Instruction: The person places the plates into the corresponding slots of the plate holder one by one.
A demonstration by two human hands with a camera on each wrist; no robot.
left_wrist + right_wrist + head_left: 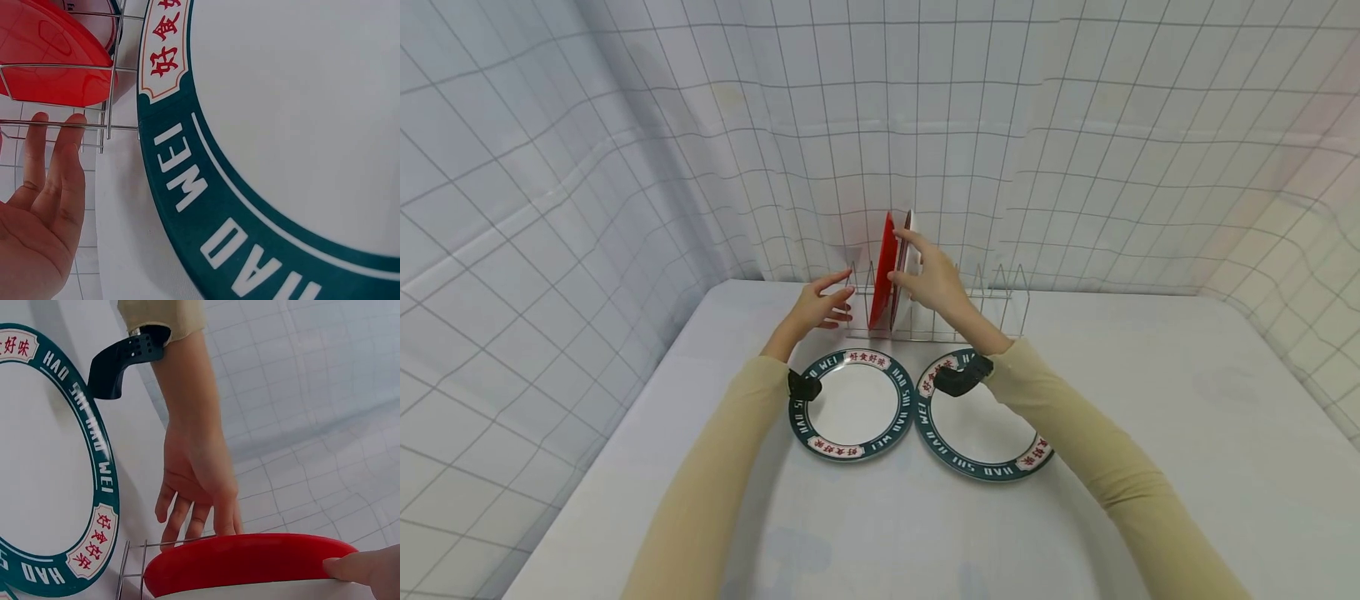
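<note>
Left grip: my left hand (818,307) is spread, fingers apart, at the left end of the rack; from my cameras I cannot tell whether the fingertips touch the wire.
Right grip: my right hand (942,279) reaches in from the right, thumb and index finger apart, the thumb tip against the red plate; I cannot tell whether it is pinching anything.
Red plate: I have the red plate (883,279) on edge in the left part of the rack, leaning a little, between my two hands.
White plate: the dark-rimmed white plate (912,263) stands on edge just right of the red one, partly behind my right fingers.
Rack: the wire rack (990,293) sits at the far edge of the tabletop (880,533).
Flat plates: in front of the rack I see the left green-rimmed plate (852,404) and the right green-rimmed plate (981,423), lying side by side, rims meeting or nearly so; my right sleeve (1097,442) covers part of the right one.
Backdrop: a gridded white cloth (850,100) hangs behind the rack.
</note>
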